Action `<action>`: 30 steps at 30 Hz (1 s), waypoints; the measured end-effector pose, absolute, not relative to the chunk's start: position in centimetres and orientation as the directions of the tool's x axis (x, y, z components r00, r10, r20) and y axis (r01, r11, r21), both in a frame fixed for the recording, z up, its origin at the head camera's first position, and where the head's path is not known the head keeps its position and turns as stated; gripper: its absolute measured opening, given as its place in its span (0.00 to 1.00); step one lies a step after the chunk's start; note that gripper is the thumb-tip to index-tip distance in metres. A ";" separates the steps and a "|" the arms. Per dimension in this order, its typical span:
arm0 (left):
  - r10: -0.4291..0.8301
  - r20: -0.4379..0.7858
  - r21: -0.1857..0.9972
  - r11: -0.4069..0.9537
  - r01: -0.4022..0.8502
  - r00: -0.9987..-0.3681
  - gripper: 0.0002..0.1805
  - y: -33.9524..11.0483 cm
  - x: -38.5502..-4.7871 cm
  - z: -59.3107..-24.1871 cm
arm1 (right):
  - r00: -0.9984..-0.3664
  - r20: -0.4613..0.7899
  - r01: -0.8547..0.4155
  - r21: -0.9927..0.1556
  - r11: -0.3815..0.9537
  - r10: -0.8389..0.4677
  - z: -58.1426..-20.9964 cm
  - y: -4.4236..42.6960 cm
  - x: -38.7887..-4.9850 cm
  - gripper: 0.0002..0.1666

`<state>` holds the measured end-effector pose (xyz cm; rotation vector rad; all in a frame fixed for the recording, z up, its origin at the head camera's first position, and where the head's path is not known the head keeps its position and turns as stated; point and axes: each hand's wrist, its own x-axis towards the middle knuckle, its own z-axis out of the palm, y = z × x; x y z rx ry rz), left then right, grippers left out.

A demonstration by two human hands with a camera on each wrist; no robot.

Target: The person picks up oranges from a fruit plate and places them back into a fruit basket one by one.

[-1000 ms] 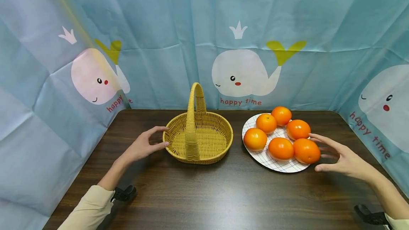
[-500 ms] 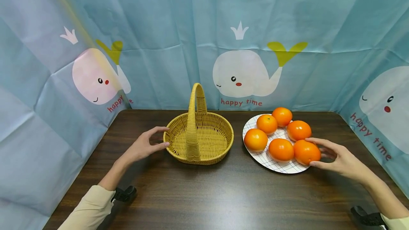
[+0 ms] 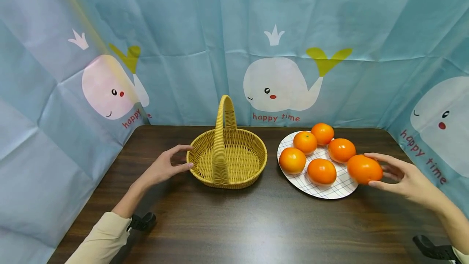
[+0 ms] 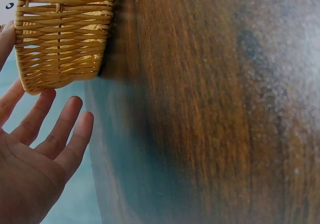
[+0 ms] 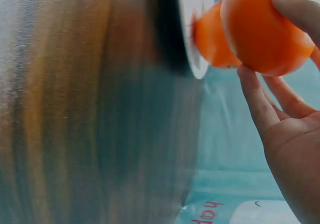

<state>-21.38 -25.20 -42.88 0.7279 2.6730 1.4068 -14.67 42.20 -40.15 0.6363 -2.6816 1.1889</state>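
My right hand (image 3: 414,180) pinches an orange fruit (image 3: 364,169) between thumb and fingers at the right rim of the white checked plate (image 3: 342,186). In the right wrist view, the right hand (image 5: 295,139) grips the fruit (image 5: 265,31) from its side, above the plate's edge. Several other orange fruits (image 3: 321,171) sit on the plate. On the left, my left hand (image 3: 163,168) touches the rim of the yellow wicker basket (image 3: 243,180) with thumb and forefinger. Its fingers are spread and relaxed against the basket (image 4: 62,38) in the left wrist view, where the hand (image 4: 35,159) shows palm-up.
A dark wooden table (image 3: 234,223) carries the basket and plate side by side. The basket's tall handle (image 3: 220,146) arches over its middle. A light blue curtain (image 3: 183,84) with whale prints hangs behind the table and along both sides.
My right hand closed on the rightmost fruit and moved it to the right, away from the other fruits. The left hand and basket have stayed in place.
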 end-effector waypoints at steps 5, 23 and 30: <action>0.428 0.186 0.796 0.463 0.391 -0.884 0.29 -25.1 -21.4 -42.8 | -0.900 0.309 -0.434 -0.675 0.596 -0.306 -39.1 42.1 -14.6 0.44; 0.435 0.186 0.795 0.460 0.396 -0.881 0.29 -25.0 -21.3 -43.0 | -0.873 0.316 -0.469 -0.756 0.456 -0.372 -37.0 38.8 -17.2 0.44; 0.426 0.179 0.798 0.464 0.385 -0.887 0.29 -24.9 -21.2 -42.8 | -0.843 0.351 -0.516 -0.741 0.430 -0.408 -36.7 36.8 -18.7 0.45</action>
